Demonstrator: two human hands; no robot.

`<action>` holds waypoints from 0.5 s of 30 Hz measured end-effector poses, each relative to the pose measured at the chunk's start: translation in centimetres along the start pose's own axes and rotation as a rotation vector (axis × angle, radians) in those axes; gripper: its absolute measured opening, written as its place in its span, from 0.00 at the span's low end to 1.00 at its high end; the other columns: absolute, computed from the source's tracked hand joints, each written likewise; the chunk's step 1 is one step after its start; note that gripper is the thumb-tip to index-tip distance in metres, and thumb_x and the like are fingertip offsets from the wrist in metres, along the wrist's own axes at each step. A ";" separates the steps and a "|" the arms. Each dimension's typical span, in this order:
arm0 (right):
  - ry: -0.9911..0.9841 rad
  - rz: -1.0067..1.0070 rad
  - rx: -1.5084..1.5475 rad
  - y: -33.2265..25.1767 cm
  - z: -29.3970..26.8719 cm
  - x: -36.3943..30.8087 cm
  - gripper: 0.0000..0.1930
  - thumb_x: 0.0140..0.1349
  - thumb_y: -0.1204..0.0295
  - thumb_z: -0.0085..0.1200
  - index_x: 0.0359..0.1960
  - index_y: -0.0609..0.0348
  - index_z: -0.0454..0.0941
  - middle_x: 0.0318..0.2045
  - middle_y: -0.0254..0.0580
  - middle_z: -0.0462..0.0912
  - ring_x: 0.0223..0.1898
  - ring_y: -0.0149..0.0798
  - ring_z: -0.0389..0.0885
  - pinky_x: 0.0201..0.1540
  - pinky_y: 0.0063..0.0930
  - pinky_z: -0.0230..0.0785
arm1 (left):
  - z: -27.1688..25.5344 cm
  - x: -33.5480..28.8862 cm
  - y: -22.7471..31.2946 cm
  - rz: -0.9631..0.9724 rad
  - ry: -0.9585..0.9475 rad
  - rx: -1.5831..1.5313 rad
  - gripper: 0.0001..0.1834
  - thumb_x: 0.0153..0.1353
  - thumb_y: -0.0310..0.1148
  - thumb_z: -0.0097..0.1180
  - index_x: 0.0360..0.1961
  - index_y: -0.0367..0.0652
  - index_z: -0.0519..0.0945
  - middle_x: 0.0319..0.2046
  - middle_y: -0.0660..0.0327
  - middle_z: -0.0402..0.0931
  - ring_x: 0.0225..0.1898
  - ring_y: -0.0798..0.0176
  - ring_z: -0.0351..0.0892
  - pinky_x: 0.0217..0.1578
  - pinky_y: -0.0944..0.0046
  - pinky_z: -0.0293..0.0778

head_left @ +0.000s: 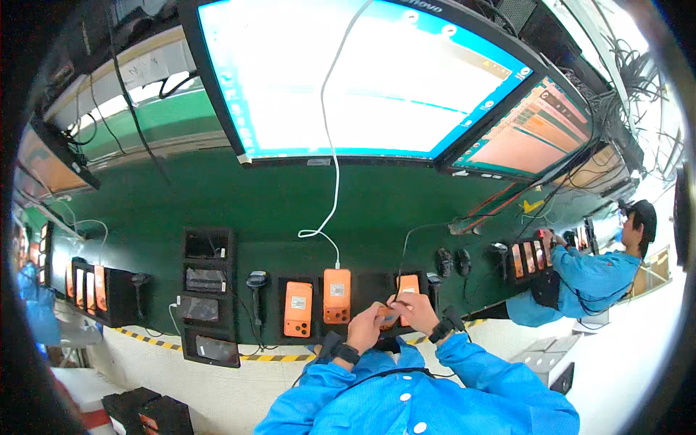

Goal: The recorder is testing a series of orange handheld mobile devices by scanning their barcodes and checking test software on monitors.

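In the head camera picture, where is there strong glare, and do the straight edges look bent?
In the head view, the large monitor is washed out to near white by its own glow; the monitor frame and the green bench edge curve toward the dark rim; both hands, left hand and right hand, look slightly soft.

A large bright white-and-cyan monitor (355, 72) hangs above the green wall, flanked at right by a smaller orange-toned screen (533, 127), while orange phones bear small white labels (298, 302).

Orange phones (298, 309) on green bench (268, 203) (yellow-black striped edge (156, 341)).
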State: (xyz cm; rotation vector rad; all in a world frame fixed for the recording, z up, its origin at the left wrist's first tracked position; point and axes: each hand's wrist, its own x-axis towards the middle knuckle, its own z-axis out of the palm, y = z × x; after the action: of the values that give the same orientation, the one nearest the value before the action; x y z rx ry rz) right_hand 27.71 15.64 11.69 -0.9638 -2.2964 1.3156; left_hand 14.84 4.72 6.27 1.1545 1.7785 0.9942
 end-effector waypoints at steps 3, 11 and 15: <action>-0.022 -0.134 -0.081 0.3 -0.5 0.3 0.07 0.57 0.75 0.54 0.35 0.64 0.80 0.29 0.46 0.82 0.31 0.39 0.81 0.36 0.27 0.72 | 0.5 -0.1 -0.6 0.054 0.012 -0.014 0.11 0.59 0.30 0.49 0.44 0.48 0.70 0.33 0.47 0.78 0.38 0.40 0.76 0.34 0.45 0.71; -0.101 -0.165 -0.054 2.5 -1.0 0.3 0.08 0.57 0.71 0.56 0.34 0.62 0.80 0.30 0.46 0.82 0.32 0.44 0.82 0.35 0.30 0.72 | 2.0 -0.8 -0.3 0.008 0.096 -0.032 0.11 0.60 0.28 0.49 0.45 0.44 0.69 0.33 0.45 0.77 0.38 0.41 0.77 0.34 0.50 0.72; -0.115 -0.164 0.003 3.3 -1.3 0.3 0.07 0.57 0.73 0.56 0.34 0.64 0.80 0.30 0.46 0.82 0.33 0.44 0.81 0.36 0.29 0.71 | 3.4 -0.7 -1.4 -0.051 0.132 -0.041 0.11 0.61 0.29 0.48 0.45 0.45 0.69 0.33 0.46 0.77 0.38 0.40 0.77 0.34 0.49 0.72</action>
State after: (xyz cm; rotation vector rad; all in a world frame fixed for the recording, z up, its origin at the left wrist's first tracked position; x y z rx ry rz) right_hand 29.52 17.84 9.54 -0.6982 -2.4003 1.3362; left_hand 17.66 4.31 3.85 1.0336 1.8729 1.0935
